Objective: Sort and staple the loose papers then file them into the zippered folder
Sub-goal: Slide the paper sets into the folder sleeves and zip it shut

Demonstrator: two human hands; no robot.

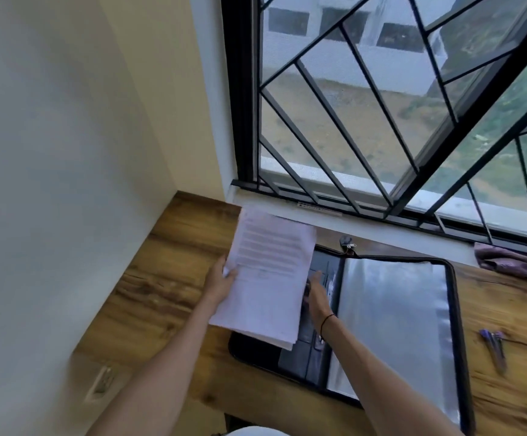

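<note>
— Where the wooden desk (174,278) meets the barred window (381,121), what is seen lying open?

— A black zippered folder (454,309) is laid flat on it, clear plastic sleeves (391,319) showing on its right half.

— And the papers?

— A stack of printed papers (268,275) is held above the folder's left half, gripped at its left edge by the left hand (221,281). The right hand (317,294) is kept flat, fingers straight, against the stack's right edge.

— Anything smaller?

— A purple cloth (514,262) is seen by the sill, purple pens (495,347) right of the folder.
</note>
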